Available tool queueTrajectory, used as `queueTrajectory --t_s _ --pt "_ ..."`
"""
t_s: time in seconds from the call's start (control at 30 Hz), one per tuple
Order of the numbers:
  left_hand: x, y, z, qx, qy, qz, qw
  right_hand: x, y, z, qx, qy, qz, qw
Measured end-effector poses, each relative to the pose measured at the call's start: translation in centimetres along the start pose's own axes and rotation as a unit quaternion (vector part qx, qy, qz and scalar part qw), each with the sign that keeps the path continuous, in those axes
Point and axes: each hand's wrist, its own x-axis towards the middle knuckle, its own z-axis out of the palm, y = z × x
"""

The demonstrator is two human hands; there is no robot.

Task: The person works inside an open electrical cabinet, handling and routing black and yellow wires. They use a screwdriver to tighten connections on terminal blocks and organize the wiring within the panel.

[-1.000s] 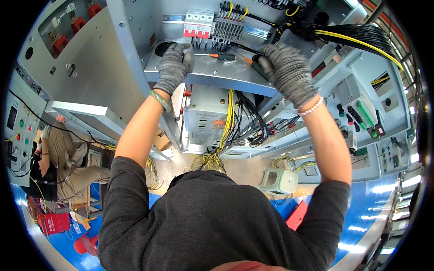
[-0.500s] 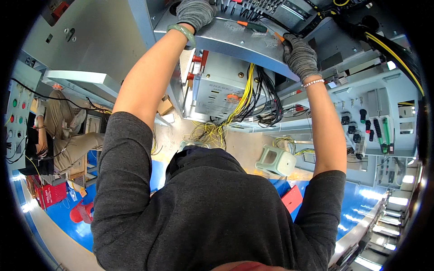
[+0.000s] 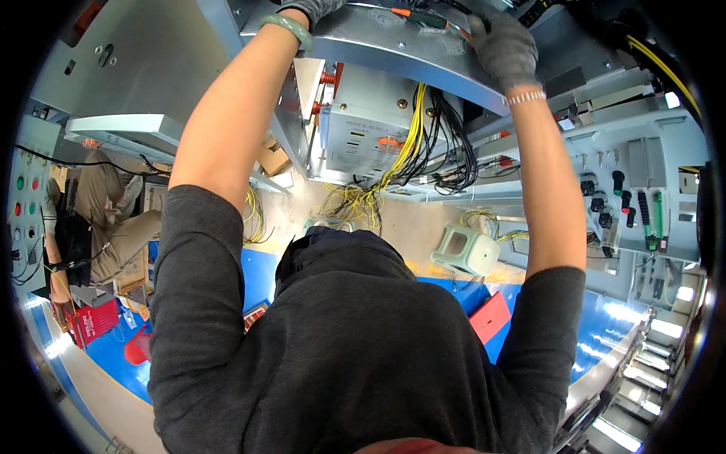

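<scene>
My left hand (image 3: 321, 7), in a grey knit glove with a green bangle at the wrist, is at the upper edge over the metal cabinet's cross beam (image 3: 363, 38); its fingers are cut off by the frame. At the beam's right end is my right hand (image 3: 507, 53), gloved and smeared by motion, with a beaded bracelet below it. Between the hands a screwdriver (image 3: 427, 18) with an orange and dark green handle lies on the beam. Its orange shaft end points to my right fingers; whether they touch it I cannot tell.
Below the beam sits a grey metal unit (image 3: 367, 144) with yellow and black cables (image 3: 416, 144) hanging down. A pale green stool (image 3: 465, 250) stands on the floor. At left a person (image 3: 106, 219) sits by a panel with buttons (image 3: 30, 189). A cabinet door (image 3: 628, 181) is at right.
The beam and screwdriver sit higher in the picture. My left hand has slid up and left, mostly out of frame. My right hand has shifted slightly up and is blurred.
</scene>
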Motion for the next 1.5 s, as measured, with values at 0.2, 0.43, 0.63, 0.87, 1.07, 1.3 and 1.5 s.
queueTrajectory --t_s 0.2,0.43,0.63,0.87,1.07,1.3,1.5 --pt "0.2 0.4 0.0 0.012 -0.028 -0.041 0.999 3.8 -1.5 0.2 -0.058 -0.096 0.047 0.993" --pt "-0.4 1.4 -0.3 0.006 -0.016 -0.027 0.999 5.2 1.3 3.2 0.036 0.037 0.022 0.998" --pt "0.2 0.1 -0.1 -0.003 0.024 0.011 1.0 5.6 1.1 3.1 0.048 0.06 -0.019 0.997" --pt "0.3 1.1 0.7 0.036 0.012 -0.036 0.999 2.1 3.4 -0.7 -0.08 -0.102 0.101 0.986" --pt "0.1 0.4 0.3 -0.003 -0.001 -0.014 1.0 2.3 3.8 1.5 -0.104 -0.006 0.093 0.99" --pt "-0.3 1.4 -0.2 0.003 -0.011 -0.03 0.999 4.1 4.5 2.5 -0.138 -0.069 0.033 0.987" --pt "-0.4 0.6 -0.7 0.005 0.009 -0.036 0.999 4.7 1.1 -0.8 -0.121 -0.147 0.037 0.981"
